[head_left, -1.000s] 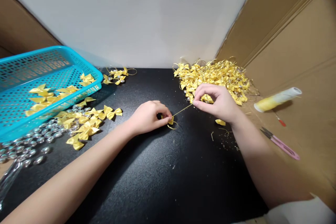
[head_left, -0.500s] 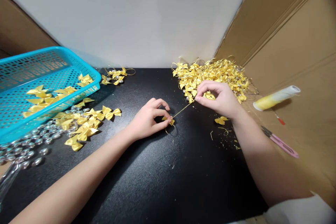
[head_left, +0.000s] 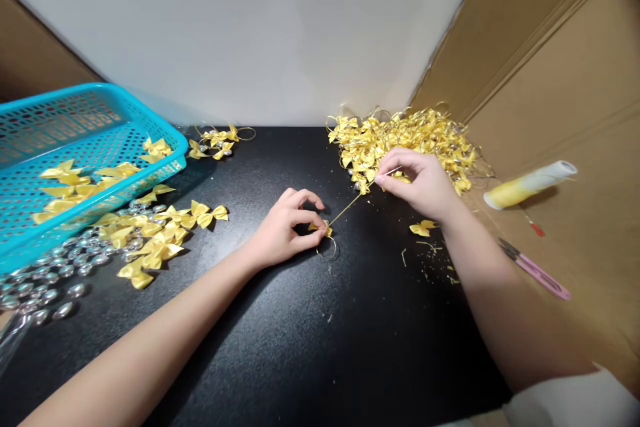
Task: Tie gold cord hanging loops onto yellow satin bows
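My left hand (head_left: 290, 225) rests low over the black tabletop, thumb and index finger pinched on a small yellow ribbon bow (head_left: 328, 231). A thin loop of cord (head_left: 329, 248) hangs out from that bow onto the table. From the bow a yellow thread (head_left: 347, 206) runs taut up to the right. My right hand (head_left: 415, 181) pinches the thread's far end, and a thin, needle-like piece (head_left: 394, 171) shows between its thumb and fingers. Behind this hand lies a big heap of yellow bows with cord loops (head_left: 400, 137).
At left stands a blue plastic basket (head_left: 175, 161) holding bows. Loose bows (head_left: 165, 247) and silver beads (head_left: 53, 273) lie before it. A few looped bows (head_left: 220, 140) sit behind. Right are a single bow (head_left: 423, 228), a thread spool (head_left: 530, 185) and pink thread snips (head_left: 540, 275).
My right hand has shifted slightly right, with the thread still stretched to the bow. A thin needle-like piece now shows in its pinch. My left hand has barely moved.
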The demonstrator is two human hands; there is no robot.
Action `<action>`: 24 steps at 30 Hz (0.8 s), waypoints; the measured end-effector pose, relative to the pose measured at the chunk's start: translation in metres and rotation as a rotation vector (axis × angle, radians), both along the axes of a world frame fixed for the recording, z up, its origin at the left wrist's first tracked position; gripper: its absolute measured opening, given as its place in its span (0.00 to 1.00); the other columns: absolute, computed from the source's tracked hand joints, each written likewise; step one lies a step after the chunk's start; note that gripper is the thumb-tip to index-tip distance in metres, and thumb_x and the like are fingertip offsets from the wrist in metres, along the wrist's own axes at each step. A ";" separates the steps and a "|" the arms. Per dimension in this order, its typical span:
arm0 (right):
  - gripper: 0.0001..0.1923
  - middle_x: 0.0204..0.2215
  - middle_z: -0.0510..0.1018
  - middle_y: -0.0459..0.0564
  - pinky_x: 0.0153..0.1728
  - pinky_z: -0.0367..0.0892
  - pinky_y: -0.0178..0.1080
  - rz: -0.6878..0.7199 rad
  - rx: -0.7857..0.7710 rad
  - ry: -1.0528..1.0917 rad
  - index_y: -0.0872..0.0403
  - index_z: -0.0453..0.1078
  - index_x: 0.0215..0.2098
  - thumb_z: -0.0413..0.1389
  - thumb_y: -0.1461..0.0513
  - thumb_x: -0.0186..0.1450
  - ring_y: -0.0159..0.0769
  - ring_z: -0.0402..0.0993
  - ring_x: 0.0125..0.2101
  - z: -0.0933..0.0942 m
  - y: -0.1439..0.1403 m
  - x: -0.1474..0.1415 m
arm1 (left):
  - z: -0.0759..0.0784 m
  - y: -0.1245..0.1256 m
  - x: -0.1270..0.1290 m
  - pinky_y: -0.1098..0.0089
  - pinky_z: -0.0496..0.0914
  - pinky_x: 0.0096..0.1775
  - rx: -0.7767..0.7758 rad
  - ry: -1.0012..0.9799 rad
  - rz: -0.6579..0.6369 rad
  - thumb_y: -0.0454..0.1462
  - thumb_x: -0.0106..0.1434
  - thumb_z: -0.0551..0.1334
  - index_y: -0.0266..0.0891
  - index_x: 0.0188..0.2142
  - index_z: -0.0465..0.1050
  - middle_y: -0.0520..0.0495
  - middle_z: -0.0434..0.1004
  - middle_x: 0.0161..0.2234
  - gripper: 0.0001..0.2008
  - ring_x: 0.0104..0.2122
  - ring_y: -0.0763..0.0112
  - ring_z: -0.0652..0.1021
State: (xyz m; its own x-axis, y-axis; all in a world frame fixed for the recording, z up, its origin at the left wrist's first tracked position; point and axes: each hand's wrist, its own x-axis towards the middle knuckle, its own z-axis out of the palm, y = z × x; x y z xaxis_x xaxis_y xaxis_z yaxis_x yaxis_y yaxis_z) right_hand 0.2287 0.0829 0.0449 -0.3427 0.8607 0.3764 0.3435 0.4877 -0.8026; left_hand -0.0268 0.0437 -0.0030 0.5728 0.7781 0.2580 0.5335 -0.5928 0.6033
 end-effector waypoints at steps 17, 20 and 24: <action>0.07 0.22 0.71 0.42 0.29 0.64 0.36 -0.275 -0.003 0.266 0.51 0.71 0.23 0.64 0.60 0.50 0.30 0.65 0.24 0.006 0.017 0.039 | -0.008 0.001 -0.003 0.63 0.63 0.43 -0.019 -0.070 0.078 0.37 0.61 0.64 0.40 0.28 0.79 0.47 0.72 0.37 0.07 0.38 0.65 0.69; 0.10 0.23 0.72 0.43 0.29 0.64 0.36 -0.252 0.024 0.248 0.51 0.71 0.22 0.67 0.57 0.49 0.30 0.66 0.25 0.015 0.013 0.041 | -0.008 0.001 -0.005 0.64 0.63 0.43 -0.030 -0.084 0.088 0.37 0.61 0.64 0.41 0.29 0.80 0.48 0.72 0.36 0.06 0.38 0.66 0.69; 0.14 0.23 0.72 0.43 0.30 0.65 0.36 -0.231 0.053 0.223 0.51 0.71 0.23 0.68 0.52 0.51 0.30 0.66 0.26 0.020 0.010 0.038 | -0.008 0.001 -0.007 0.64 0.63 0.42 -0.024 -0.085 0.082 0.37 0.61 0.63 0.42 0.29 0.79 0.49 0.72 0.34 0.07 0.37 0.67 0.69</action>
